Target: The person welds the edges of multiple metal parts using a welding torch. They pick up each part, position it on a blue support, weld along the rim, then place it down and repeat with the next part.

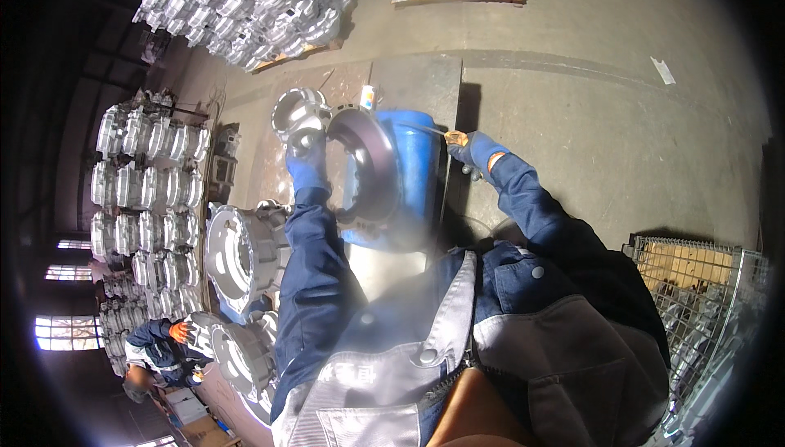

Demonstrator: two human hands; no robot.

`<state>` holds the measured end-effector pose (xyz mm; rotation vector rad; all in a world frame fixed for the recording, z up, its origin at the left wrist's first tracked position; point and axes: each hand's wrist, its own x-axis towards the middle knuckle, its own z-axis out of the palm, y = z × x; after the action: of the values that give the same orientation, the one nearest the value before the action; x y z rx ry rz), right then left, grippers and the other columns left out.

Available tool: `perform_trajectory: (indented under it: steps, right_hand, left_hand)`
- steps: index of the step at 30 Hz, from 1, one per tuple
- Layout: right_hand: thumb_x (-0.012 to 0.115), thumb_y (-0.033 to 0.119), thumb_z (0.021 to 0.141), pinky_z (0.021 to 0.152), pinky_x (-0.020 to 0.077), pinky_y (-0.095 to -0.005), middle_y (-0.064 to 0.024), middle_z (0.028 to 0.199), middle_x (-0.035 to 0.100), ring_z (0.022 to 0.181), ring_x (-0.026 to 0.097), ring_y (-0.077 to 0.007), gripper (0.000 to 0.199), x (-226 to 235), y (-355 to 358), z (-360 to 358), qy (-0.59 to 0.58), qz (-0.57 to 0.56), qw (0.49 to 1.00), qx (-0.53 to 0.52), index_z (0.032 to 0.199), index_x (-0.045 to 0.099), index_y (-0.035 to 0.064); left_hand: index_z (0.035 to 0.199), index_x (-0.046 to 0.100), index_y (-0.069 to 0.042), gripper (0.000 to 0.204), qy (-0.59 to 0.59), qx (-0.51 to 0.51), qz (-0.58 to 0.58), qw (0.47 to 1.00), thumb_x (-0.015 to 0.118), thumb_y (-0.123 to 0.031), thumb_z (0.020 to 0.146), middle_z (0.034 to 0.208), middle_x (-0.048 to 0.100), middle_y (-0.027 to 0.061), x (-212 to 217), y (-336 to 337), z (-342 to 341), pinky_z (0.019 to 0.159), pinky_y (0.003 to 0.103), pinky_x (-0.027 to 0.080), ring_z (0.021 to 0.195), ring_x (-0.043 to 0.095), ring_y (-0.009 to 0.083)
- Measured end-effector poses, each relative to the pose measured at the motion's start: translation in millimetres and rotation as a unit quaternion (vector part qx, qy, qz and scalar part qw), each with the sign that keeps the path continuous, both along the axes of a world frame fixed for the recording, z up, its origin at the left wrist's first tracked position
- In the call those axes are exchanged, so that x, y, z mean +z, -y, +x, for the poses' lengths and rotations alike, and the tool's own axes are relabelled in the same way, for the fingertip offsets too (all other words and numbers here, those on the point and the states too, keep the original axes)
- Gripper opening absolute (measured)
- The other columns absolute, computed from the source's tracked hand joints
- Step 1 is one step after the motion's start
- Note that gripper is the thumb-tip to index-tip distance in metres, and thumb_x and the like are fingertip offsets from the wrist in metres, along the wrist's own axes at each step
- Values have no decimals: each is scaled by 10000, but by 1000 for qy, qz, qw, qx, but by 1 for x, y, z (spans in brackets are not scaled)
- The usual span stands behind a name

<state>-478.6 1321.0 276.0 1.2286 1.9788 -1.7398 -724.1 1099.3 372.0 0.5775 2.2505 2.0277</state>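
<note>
A silvery metal casting [298, 110] with a round opening stands at the left of the bench. Beside it a wide, dark-rimmed ring part [378, 161] is tilted against a blue plastic bin [419, 170]; whether the two are one piece I cannot tell. My left hand [307, 161], in a blue and grey glove, is closed on the casting's near side, its fingertips partly hidden. My right hand [477, 152], gloved alike, grips a hand tool by its yellow-orange handle [455, 138]. The tool's thin shaft [425, 128] points left over the bin's far rim.
A small white bottle [368, 97] stands behind the ring. Large castings [233, 255] sit at my left, near stacked castings [147, 185]. Another person [159, 349] works at lower left. Pallets of castings [245, 9] stand far off; a wire cage [695, 271] is at right.
</note>
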Motion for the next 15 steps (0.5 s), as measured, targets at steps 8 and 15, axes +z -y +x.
perform_trajectory:
  steps: [8,15]
  right_hand:
    - [538,617,881,655,555,-428,-185,1009,672,785,660,-288,707,10,0,-7,13,-43,999,14,1184,611,-18]
    - [501,631,894,645,539,-402,-175,1041,673,836,651,-292,710,-2,-2,-2,-3,-33,998,61,1193,616,-2]
  left_hand:
    - [948,615,-70,200,13,-2,-1,1000,722,-12,789,893,628,37,2,2,2,690,263,446,809,556,117]
    - [938,617,-83,178,-15,14,-49,999,722,-45,800,920,622,34,-1,2,-3,707,268,444,838,547,115]
